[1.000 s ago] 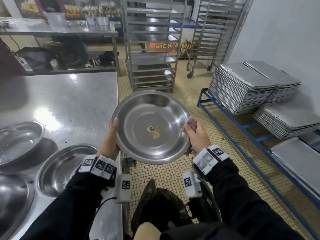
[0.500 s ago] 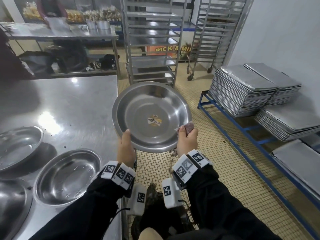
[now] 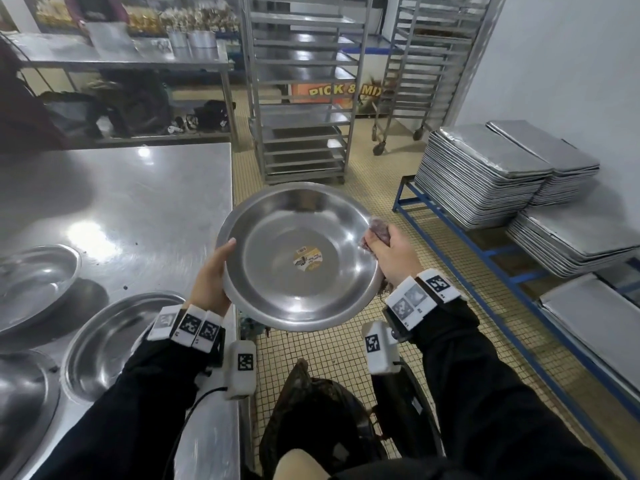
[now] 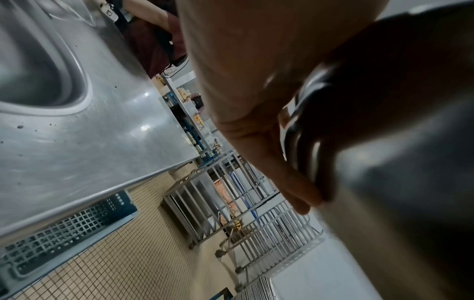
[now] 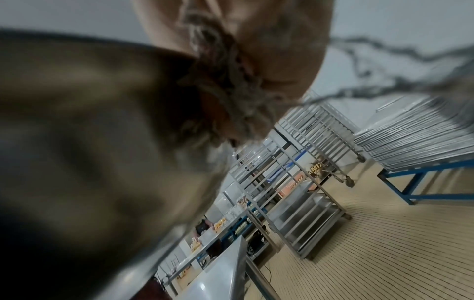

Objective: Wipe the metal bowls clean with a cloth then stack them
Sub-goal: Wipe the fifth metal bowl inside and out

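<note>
I hold a round metal bowl [image 3: 301, 258] in the air beside the steel table, its inside facing me and a small yellow sticker [image 3: 306, 260] at its centre. My left hand [image 3: 211, 271] grips the bowl's left rim, thumb on the inside. My right hand [image 3: 388, 252] grips a brownish cloth [image 3: 377, 232] against the right rim. In the left wrist view the fingers [image 4: 295, 182] lie along the bowl's underside [image 4: 397, 162]. The right wrist view shows the frayed cloth [image 5: 225, 85] bunched against the blurred bowl [image 5: 89, 121]. Three more bowls lie on the table: [image 3: 117, 341], [image 3: 31, 282], [image 3: 20, 403].
The steel table [image 3: 138, 202] fills the left. Two wheeled tray racks [image 3: 301, 98] stand ahead on the tiled floor. Stacks of baking trays [image 3: 485, 171] sit on a blue frame [image 3: 485, 251] at right. A dark bag [image 3: 311, 410] lies by my feet.
The bowl has come down and turned in my hands. My right hand with the cloth moved from the lower rim up to the right rim; my left hand shifted to the left rim.
</note>
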Tool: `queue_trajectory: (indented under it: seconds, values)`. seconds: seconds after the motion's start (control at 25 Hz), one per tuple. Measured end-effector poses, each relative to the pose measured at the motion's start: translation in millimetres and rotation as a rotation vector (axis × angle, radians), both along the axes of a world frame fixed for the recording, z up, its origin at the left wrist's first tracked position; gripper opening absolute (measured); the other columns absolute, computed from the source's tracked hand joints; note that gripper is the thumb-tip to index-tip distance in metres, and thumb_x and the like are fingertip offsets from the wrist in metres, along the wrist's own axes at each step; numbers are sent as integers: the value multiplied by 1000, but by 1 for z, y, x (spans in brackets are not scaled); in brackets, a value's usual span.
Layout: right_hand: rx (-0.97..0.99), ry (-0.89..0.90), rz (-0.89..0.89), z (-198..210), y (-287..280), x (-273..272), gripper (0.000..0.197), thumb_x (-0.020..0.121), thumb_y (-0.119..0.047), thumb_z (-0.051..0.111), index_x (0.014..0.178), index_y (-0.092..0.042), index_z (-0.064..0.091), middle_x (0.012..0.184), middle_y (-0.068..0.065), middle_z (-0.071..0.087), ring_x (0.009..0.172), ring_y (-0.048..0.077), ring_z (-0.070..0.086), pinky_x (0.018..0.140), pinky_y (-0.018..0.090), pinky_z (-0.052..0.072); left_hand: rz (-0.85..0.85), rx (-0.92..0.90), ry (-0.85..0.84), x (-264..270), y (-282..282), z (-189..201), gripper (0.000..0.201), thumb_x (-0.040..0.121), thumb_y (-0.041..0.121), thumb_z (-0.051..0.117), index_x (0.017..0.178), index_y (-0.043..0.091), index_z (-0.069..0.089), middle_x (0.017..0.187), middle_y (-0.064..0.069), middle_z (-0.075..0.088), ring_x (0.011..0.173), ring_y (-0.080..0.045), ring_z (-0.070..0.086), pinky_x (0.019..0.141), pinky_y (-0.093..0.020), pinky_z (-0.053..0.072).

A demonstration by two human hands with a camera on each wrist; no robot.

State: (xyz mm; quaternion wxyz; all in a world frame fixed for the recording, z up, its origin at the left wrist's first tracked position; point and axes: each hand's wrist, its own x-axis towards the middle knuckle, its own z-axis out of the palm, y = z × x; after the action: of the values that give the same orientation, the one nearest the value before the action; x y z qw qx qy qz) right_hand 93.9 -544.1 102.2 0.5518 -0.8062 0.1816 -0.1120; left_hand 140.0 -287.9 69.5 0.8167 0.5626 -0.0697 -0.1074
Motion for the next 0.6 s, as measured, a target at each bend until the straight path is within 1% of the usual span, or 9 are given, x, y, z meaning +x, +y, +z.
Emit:
queue_trajectory:
  seconds: [0.08, 0.16, 0.2, 0.28, 0.36, 0.44, 0.48, 0.52, 0.6]
  values:
    - [29, -27, -69, -5, 8, -1, 17, 97, -29, 48, 107, -16, 50, 91, -3, 57, 79, 11, 57, 59, 20, 39, 80, 61, 78, -4, 0, -2, 29, 100, 25, 39, 102, 12, 65, 83, -1, 74, 81, -18, 69, 78, -32, 52]
    - [71, -56, -202, -12, 19, -2, 20, 98, -29, 46, 109, -13, 46, 85, -5, 54, 73, 8, 54, 55, 18, 36, 150, 143, 60, -13, -8, -2, 28, 101, 25, 38, 97, 14, 64, 76, 3, 73, 74, -13, 68, 72, -26, 51]
    - [109, -69, -263, -15, 24, -2, 20, 98, -29, 46, 109, -12, 44, 83, -6, 53, 70, 6, 54, 54, 17, 37, 185, 171, 45, -17, -15, -1, 29, 102, 26, 37, 96, 15, 63, 78, 2, 72, 76, -14, 67, 74, -27, 50]
    - [213, -95, -334, -22, 37, 0, 21, 98, -29, 45, 110, -12, 43, 84, -7, 53, 72, 7, 56, 54, 17, 41, 233, 211, 34, -21, -28, -7, 31, 102, 29, 33, 100, 17, 62, 89, -4, 70, 86, -19, 64, 82, -32, 48]
    - [282, -113, -346, -26, 51, 2, 23, 98, -29, 45, 113, -12, 40, 86, -6, 53, 74, 9, 58, 56, 20, 46, 194, 295, 32, -21, -38, -17, 38, 101, 34, 30, 110, 12, 60, 102, -10, 66, 94, -21, 61, 84, -32, 46]
    - [303, -111, -334, -29, 60, 2, 25, 98, -27, 45, 116, -12, 38, 86, -6, 52, 70, 7, 56, 54, 19, 46, 121, 422, 48, -20, -39, -27, 45, 99, 39, 33, 124, 10, 55, 113, -9, 63, 103, -19, 58, 91, -32, 44]
    - [301, -99, -321, -29, 60, 2, 25, 98, -26, 46, 117, -13, 37, 85, -6, 51, 69, 7, 56, 51, 18, 44, 71, 445, 42, -20, -37, -30, 44, 98, 43, 37, 126, 13, 53, 116, -5, 62, 107, -17, 57, 96, -33, 43]
    - [287, -79, -298, -28, 56, 1, 24, 98, -26, 46, 116, -14, 37, 86, -5, 52, 68, 7, 56, 48, 18, 44, 19, 424, 25, -20, -32, -30, 45, 95, 48, 44, 127, 17, 51, 119, -3, 61, 111, -16, 58, 100, -33, 42]
    - [237, -34, -232, -22, 42, 1, 22, 98, -28, 46, 113, -14, 40, 90, -1, 57, 67, 9, 57, 47, 18, 43, 6, 263, -3, -15, -15, -28, 63, 84, 57, 58, 130, 19, 41, 123, -4, 60, 112, -21, 61, 97, -39, 49]
